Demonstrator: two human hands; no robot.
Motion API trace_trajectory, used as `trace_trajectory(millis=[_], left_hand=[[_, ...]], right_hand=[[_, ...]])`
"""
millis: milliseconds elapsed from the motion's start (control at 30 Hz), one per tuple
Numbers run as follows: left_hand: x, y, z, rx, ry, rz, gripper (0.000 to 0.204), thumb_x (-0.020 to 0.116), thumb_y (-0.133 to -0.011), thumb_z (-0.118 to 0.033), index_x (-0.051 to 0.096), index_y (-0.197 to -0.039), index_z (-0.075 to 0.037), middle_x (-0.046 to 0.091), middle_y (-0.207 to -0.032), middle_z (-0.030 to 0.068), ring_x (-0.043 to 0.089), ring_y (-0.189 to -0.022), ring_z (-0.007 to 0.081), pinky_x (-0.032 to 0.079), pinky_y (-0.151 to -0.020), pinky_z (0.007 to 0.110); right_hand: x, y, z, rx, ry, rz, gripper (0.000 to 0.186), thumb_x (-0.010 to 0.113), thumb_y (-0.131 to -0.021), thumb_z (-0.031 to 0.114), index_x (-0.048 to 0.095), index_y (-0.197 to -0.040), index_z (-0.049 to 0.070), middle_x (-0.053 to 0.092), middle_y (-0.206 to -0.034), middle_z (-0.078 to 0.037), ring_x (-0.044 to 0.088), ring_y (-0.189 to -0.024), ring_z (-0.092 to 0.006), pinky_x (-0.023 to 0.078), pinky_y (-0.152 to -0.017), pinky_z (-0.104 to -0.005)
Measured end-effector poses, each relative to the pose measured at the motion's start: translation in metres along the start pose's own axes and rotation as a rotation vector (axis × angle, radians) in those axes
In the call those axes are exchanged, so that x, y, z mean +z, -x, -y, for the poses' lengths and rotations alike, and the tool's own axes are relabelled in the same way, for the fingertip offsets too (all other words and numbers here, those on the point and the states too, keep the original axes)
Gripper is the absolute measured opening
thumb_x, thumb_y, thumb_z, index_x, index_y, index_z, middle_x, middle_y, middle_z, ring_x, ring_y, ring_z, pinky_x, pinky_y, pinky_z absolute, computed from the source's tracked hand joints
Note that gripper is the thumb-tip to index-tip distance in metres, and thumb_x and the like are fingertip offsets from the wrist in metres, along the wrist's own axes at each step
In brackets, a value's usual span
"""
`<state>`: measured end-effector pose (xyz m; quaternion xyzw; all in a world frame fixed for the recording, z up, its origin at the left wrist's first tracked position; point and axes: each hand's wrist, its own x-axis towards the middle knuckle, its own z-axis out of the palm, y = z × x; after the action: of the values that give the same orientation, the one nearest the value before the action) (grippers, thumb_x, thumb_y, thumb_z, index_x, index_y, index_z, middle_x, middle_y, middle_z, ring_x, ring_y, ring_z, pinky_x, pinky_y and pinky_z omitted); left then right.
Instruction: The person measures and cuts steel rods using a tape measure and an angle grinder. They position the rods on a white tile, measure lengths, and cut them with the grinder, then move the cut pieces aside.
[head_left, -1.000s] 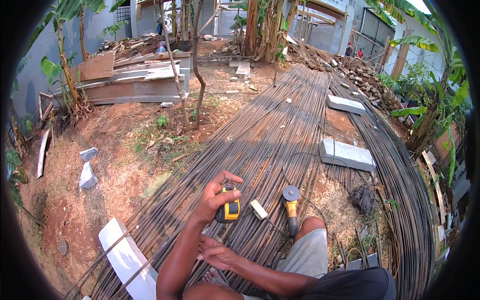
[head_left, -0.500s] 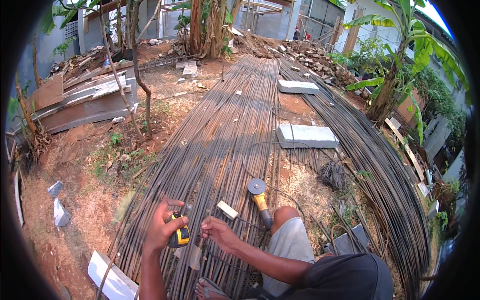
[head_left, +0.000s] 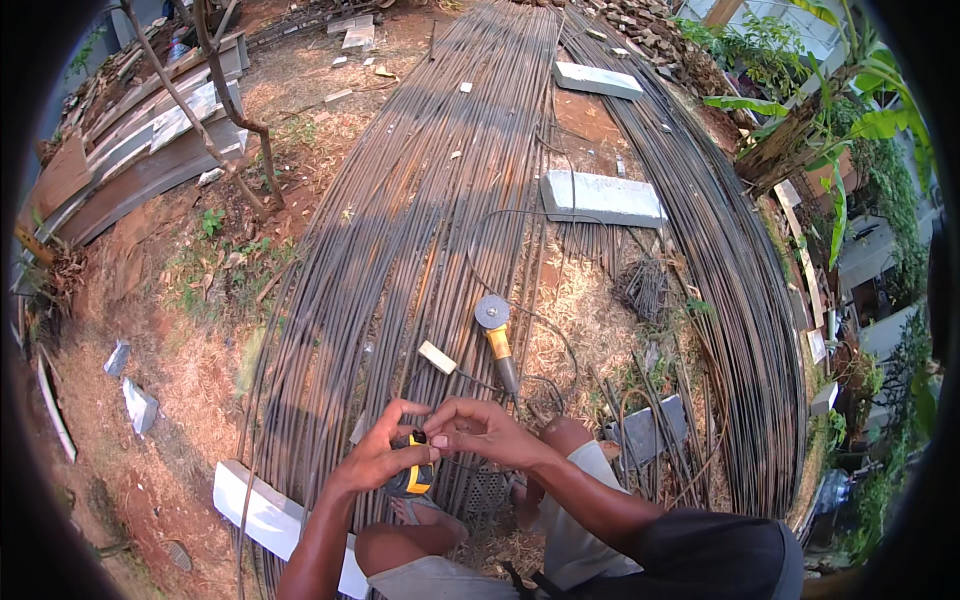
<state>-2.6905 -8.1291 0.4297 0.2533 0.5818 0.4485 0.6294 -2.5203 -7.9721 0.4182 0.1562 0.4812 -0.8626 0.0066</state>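
A yellow-and-black tape measure (head_left: 410,478) sits in my left hand (head_left: 382,452), whose thumb lies across its casing. My right hand (head_left: 485,432) is closed in a pinch at the upper edge of the same tape measure; the small part between the fingertips is hidden. Both hands meet above long bundles of rusty steel bars (head_left: 400,250). Just ahead, an angle grinder (head_left: 499,345) with a yellow-and-grey body and a round disc lies on the bars. Beside it is a small pale block (head_left: 437,357) with a cable running from it.
White concrete blocks (head_left: 603,197) lie across the bars ahead, and another white block (head_left: 262,508) is at lower left. A grinder cable (head_left: 545,320) loops over the bars. Coiled wire (head_left: 645,288) and a grey slab (head_left: 655,435) are at right. Boards (head_left: 150,165) are stacked at far left.
The view has tilted down. My right hand has come to the tape measure, where its fingers now touch it. Both hands are closer together.
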Motion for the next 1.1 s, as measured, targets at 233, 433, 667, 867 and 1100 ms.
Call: trace_trajectory(millis=[233,433,667,867,1100], left_hand=[[0.116,0.048,-0.110,-0.149,0.232,0.101,0.074,0.082,-0.090,-0.022,0.038,-0.146,-0.004,0.065,-0.123,0.0203,0.065,-0.114,0.0226,0.051,-0.099,0.039],[0.195,0.071,-0.157,-0.207,0.160,0.091,0.065,0.082,-0.092,-0.031,0.046,-0.138,-0.003,0.067,-0.117,0.0166,0.063,-0.111,0.0215,0.049,-0.097,0.037],[0.153,0.122,-0.155,-0.157,-0.154,0.147,0.034,0.072,-0.096,-0.037,0.075,-0.101,-0.004,0.065,-0.086,0.0006,0.057,-0.085,0.0101,0.045,-0.078,0.030],[0.087,0.169,-0.231,-0.543,-0.150,0.173,0.037,0.069,-0.098,-0.037,0.079,-0.117,-0.007,0.072,-0.096,0.0043,0.061,-0.092,0.0115,0.048,-0.088,0.027],[0.041,0.138,-0.290,-0.118,-0.272,0.168,0.032,0.059,-0.101,-0.025,0.078,-0.114,-0.003,0.077,-0.102,0.0095,0.071,-0.097,0.0202,0.052,-0.091,0.032]], right_hand=[[0.018,0.122,0.107,0.115,0.087,-0.025,0.027,0.077,-0.096,0.013,0.065,-0.119,0.006,0.062,-0.105,0.000,0.061,-0.097,-0.0063,0.051,-0.087,-0.0269],[0.013,0.213,0.189,0.251,-0.088,-0.326,0.016,0.069,-0.089,0.002,0.057,-0.098,0.007,0.060,-0.096,-0.001,0.063,-0.088,-0.0105,0.053,-0.074,-0.0285],[-0.074,0.243,0.342,-0.360,-0.769,-0.794,0.007,0.062,-0.081,0.011,0.055,-0.084,0.009,0.058,-0.078,-0.002,0.046,-0.061,-0.0114,0.041,-0.054,-0.0279],[-0.120,0.243,0.409,-0.411,-0.621,-1.116,0.014,0.070,-0.088,0.023,0.061,-0.095,0.014,0.061,-0.085,0.001,0.053,-0.069,-0.0127,0.044,-0.065,-0.0281],[0.024,0.104,0.376,0.009,-0.260,-0.925,0.035,0.058,-0.107,0.027,0.064,-0.128,0.001,0.069,-0.095,-0.006,0.063,-0.066,-0.0127,0.056,-0.062,-0.0297]])
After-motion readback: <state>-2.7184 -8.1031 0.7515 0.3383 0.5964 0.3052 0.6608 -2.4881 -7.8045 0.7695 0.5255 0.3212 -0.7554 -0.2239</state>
